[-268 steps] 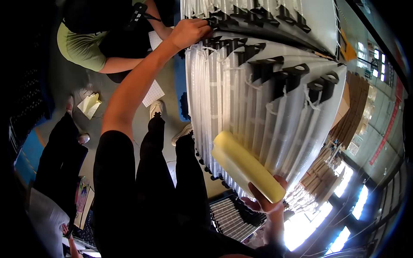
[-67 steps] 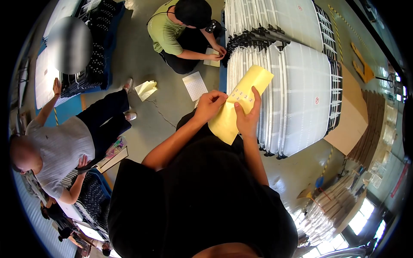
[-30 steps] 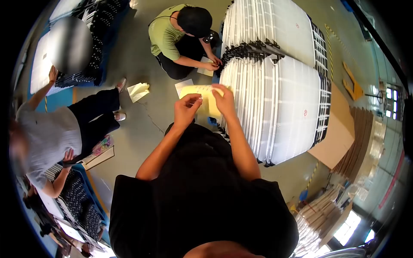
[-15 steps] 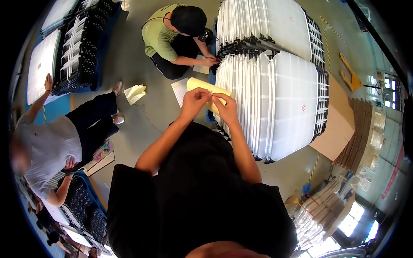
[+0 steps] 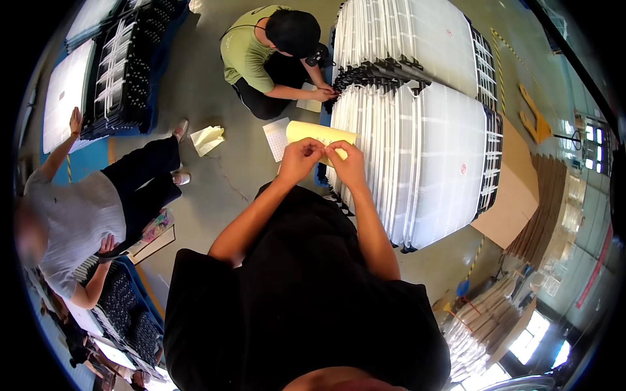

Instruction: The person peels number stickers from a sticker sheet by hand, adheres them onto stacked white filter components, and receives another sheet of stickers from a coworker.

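Note:
Close together in front of my chest are my left hand (image 5: 300,159) and my right hand (image 5: 347,161), fingertips pinched and nearly touching. Something small and pale seems to be between them, too small to name. A yellow sheet (image 5: 319,133) with writing on it lies just beyond and partly beneath the fingers, its edge curled. Whether either hand grips this sheet is unclear. Beside it, to the left, is a white printed sheet (image 5: 277,138). Right of my hands stands a stack of white panels (image 5: 450,156) with black edges.
A person in a green shirt (image 5: 251,55) crouches ahead, hands at the stack's black edge. Another person in grey (image 5: 85,221) is at the left, touching a panel (image 5: 65,98). Crumpled paper (image 5: 207,139) lies on the floor. Cardboard (image 5: 512,189) and a yellow pallet jack (image 5: 536,120) are right.
My fingertips have come closer together, and the yellow sheet's writing now shows more. The whole view has shifted slightly.

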Demonstrator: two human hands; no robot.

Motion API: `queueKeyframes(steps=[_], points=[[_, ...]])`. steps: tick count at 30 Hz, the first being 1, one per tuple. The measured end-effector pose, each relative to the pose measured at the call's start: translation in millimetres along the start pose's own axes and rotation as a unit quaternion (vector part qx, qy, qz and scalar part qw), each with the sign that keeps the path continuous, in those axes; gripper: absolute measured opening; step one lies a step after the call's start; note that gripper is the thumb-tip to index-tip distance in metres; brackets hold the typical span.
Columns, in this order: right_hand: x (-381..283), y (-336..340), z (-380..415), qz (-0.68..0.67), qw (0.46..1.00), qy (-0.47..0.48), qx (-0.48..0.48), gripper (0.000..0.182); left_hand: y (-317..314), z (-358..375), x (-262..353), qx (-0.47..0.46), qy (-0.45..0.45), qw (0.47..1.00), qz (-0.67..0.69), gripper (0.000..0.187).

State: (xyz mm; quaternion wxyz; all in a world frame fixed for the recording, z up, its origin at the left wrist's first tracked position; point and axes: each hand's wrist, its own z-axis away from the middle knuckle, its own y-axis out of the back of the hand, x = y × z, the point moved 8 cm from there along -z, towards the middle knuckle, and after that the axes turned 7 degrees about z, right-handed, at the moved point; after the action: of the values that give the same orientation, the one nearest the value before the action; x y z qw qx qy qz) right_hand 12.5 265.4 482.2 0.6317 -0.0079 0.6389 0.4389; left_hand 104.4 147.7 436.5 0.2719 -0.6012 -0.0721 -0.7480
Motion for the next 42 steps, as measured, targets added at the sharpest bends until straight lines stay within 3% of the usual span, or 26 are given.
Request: queueKeyframes(steps=[5, 7, 9, 13, 17, 19, 21, 23, 26, 28, 29, 33, 35, 36, 39, 42], points=[[-6.1, -33.8, -39.5, 0.063, 0.992, 0.088, -0.065, 0.024, 47.8, -19.3, -8.4, 0.094, -0.103, 0.988, -0.066, 0.009], [-3.0, -41.5, -66.1, 0.096, 0.989, 0.080, -0.082, 0.032, 78.7, -31.5, -10.8, 0.154, -0.088, 0.983, -0.050, 0.010], [-11.1, -40.0, -77.9, 0.062, 0.993, 0.042, -0.087, 0.035, 97.4, -40.8, -3.2, 0.157, -0.066, 0.985, -0.024, 0.009], [-21.8, -5.2, -56.9, 0.065, 0.994, 0.050, -0.077, 0.034, 113.2, -51.4, -5.7, 0.138, -0.019, 0.990, 0.008, 0.009], [-1.5, 73.5, -14.9, 0.069, 0.993, 0.080, 0.044, 0.028, 111.6, -72.0, -27.1, 0.154, -0.007, 0.988, 0.015, 0.009], [22.3, 115.1, 5.0, 0.144, 0.986, 0.035, 0.075, 0.028, 103.8, -93.7, -41.6, 0.160, -0.003, 0.987, 0.025, 0.010], [24.3, 155.6, 33.6, 0.204, 0.967, 0.059, 0.141, 0.028, 90.6, -118.3, -57.7, 0.129, -0.059, 0.990, -0.024, 0.013], [26.5, 182.9, 53.9, 0.250, 0.951, 0.068, 0.166, 0.030, 72.4, -141.3, -60.2, 0.138, -0.040, 0.988, -0.047, 0.018], [60.2, 221.1, 75.7, 0.200, 0.942, -0.032, 0.266, 0.034, 50.8, -179.1, -77.7, 0.132, -0.060, 0.982, -0.119, 0.021], [72.3, 227.9, 78.8, 0.135, 0.940, -0.067, 0.306, 0.047, 29.5, -212.9, -100.4, 0.087, -0.062, 0.993, -0.056, 0.017], [78.7, 225.8, 77.7, 0.075, 0.936, -0.078, 0.334, 0.052, 19.6, -225.4, -101.7, 0.079, -0.048, 0.992, -0.087, 0.013], [118.8, 223.8, 75.9, 0.153, 0.934, -0.027, 0.321, 0.064, -15.6, -321.6, -160.5, 0.078, -0.098, 0.991, -0.039, 0.016], [127.1, 219.5, 73.0, -0.016, 0.940, -0.065, 0.335, 0.067, -30.0, -335.6, -166.6, 0.084, -0.176, 0.979, -0.064, 0.010], [118.7, 216.6, 74.9, -0.034, 0.936, -0.120, 0.328, 0.070, -35.4, -341.6, -170.8, 0.072, -0.167, 0.982, -0.058, 0.010], [121.6, 216.0, 80.2, 0.030, 0.926, -0.143, 0.349, 0.068, -47.9, -382.9, -177.9, 0.040, -0.154, 0.985, -0.068, 0.010], [132.0, 220.5, 89.4, 0.072, 0.905, -0.180, 0.378, 0.070, -49.0, -409.4, -179.7, 0.022, -0.219, 0.965, -0.142, 0.011]])
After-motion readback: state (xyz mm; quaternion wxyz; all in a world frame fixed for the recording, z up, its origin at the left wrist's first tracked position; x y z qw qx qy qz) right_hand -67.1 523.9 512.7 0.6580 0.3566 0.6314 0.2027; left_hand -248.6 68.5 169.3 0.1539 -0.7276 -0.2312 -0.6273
